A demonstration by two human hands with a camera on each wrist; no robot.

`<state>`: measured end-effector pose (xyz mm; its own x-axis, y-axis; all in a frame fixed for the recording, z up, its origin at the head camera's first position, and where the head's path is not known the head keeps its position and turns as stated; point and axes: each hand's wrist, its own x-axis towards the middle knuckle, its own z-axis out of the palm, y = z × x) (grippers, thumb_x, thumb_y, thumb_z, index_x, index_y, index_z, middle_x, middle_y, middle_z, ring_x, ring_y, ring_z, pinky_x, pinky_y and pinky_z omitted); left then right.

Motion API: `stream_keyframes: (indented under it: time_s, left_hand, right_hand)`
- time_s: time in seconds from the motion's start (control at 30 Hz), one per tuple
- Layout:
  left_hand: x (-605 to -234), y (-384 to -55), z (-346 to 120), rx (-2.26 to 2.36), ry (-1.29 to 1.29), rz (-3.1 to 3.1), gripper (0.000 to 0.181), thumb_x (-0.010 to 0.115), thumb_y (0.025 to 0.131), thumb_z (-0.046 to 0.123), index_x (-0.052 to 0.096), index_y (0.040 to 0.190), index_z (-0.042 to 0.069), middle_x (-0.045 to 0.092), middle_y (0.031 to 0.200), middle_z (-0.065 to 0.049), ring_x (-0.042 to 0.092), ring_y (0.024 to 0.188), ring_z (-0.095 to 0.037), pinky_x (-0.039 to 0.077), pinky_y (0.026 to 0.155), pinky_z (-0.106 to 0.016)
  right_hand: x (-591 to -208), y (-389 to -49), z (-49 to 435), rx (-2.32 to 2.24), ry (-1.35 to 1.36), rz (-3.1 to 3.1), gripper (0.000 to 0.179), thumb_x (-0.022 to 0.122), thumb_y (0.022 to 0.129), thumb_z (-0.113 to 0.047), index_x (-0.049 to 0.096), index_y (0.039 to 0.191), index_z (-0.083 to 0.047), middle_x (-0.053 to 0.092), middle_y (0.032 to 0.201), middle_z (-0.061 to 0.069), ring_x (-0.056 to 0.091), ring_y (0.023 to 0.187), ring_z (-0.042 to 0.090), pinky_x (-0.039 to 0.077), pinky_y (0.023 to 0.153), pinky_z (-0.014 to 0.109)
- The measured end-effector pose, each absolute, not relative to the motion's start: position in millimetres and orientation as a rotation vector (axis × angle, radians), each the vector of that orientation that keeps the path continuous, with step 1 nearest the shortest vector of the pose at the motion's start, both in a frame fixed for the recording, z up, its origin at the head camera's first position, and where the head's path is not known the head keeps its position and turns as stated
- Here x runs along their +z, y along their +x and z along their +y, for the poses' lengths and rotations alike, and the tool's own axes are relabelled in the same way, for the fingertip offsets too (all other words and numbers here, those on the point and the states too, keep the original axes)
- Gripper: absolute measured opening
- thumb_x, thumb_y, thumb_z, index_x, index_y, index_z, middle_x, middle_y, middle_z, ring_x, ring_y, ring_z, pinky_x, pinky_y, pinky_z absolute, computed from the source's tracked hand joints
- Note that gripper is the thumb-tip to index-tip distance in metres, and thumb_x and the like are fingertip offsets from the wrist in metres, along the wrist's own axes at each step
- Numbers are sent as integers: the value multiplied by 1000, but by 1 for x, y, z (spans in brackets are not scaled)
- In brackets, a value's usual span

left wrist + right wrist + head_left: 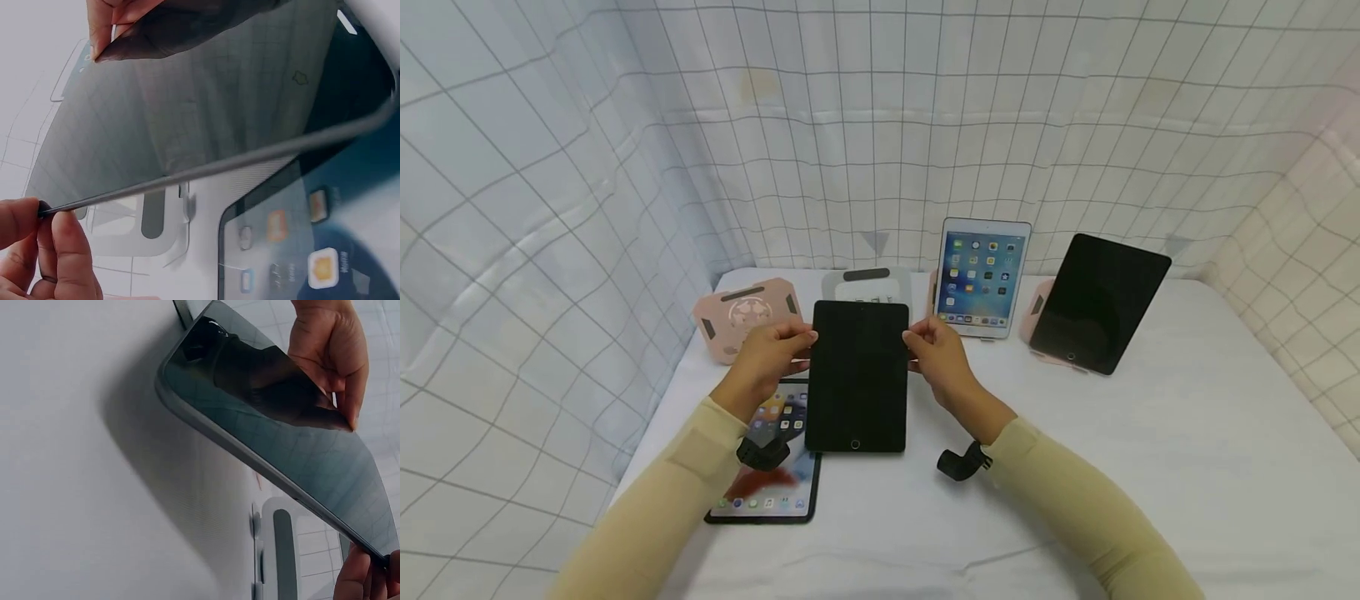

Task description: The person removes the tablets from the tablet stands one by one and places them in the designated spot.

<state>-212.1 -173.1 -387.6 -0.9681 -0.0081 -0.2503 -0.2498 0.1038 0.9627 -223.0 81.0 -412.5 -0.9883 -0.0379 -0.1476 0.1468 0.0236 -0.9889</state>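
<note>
White cloth with thin dark lines hangs behind and beside a white table. I hold a black tablet up in front of me, right between my two hands. My left hand pinches its left edge, and my right hand pinches its right edge. Both hands hold it near the top, so most of it hangs below my fingers, nearer to me. It looks lifted off the table, with its screen facing me and dark.

I think it is stiff and flat and not too heavy, but the smooth glass could be slippery. Glass can crack, so a drop would be bad. The long thin sides look like a good place to hold. A pinch this high may let the bottom swing a little.

Just past the top of it is a grey stand, partly hidden. A pink stand sits behind my left hand. Below my left wrist, a bigger lit tablet lies flat, and the black one covers a bit of it from above. Past my right hand, a white tablet leans back, and a second dark tablet leans farther right.
</note>
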Motion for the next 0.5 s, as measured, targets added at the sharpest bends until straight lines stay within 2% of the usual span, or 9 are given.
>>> stream_keyframes:
  time_s: [0.27,0.5]
  left_hand:
    - [-388,-202,-176,1859,-174,2222,23,62,99,12,65,113,-6,63,102,-10,63,84,-17,59,75,-30]
    - [-391,-196,-176,1792,-200,2201,24,62,99,13,64,116,-4,60,104,-10,62,81,-15,58,73,-25]
  right_hand:
    - [-418,-210,84,-2088,107,2128,8,59,100,-9,57,99,-2,58,83,8,58,72,18,53,61,27]
    - [-418,-200,88,-2055,128,2128,8,58,99,-7,57,100,0,56,81,8,57,70,17,53,59,26]
